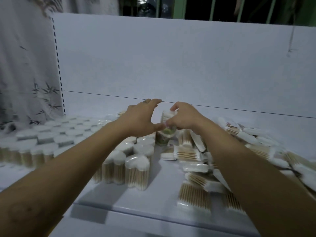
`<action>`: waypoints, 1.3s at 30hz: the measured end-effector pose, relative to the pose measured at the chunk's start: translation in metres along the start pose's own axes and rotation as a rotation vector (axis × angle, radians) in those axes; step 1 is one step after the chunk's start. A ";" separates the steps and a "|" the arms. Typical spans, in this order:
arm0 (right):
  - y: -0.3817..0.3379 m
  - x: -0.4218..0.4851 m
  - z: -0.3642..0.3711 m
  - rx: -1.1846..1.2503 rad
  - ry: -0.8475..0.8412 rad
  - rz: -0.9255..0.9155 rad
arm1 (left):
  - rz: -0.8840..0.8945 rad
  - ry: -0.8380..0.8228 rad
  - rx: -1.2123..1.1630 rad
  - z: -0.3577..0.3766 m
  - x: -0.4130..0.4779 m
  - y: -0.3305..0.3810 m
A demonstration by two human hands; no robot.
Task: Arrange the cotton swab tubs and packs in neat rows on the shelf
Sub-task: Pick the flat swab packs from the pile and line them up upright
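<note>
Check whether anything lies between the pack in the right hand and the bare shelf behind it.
Nothing visible does. The right hand pinches the pack upright; the shelf behind it is bare; tubs stand left of it, loose packs lie right.

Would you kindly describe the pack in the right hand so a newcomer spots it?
On the white shelf, find the gap between the heart-shaped tubs at left and the flat packs at right. There the right hand pinches an upright pack, the only one with a green printed label.
</note>
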State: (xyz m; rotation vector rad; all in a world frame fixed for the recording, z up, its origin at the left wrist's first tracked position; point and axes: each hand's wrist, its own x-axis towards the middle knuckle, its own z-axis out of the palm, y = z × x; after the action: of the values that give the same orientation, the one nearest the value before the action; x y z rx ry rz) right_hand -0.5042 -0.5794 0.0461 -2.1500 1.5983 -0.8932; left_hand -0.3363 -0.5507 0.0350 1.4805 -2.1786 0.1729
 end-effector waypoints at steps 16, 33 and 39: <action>0.002 0.051 0.042 -0.566 -0.101 0.163 | 0.091 -0.466 0.206 0.027 0.035 -0.063; 0.027 0.079 0.070 -0.714 -0.211 0.041 | 0.177 -0.620 0.472 0.043 0.049 -0.063; 0.030 0.079 0.072 -0.754 -0.202 0.021 | 0.172 -0.648 0.504 0.044 0.050 -0.058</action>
State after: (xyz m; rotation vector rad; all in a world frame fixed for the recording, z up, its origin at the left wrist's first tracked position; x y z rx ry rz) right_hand -0.4660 -0.6717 -0.0025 -2.5643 2.0539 -0.0250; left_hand -0.3126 -0.6324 0.0101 1.7943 -2.9464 0.3633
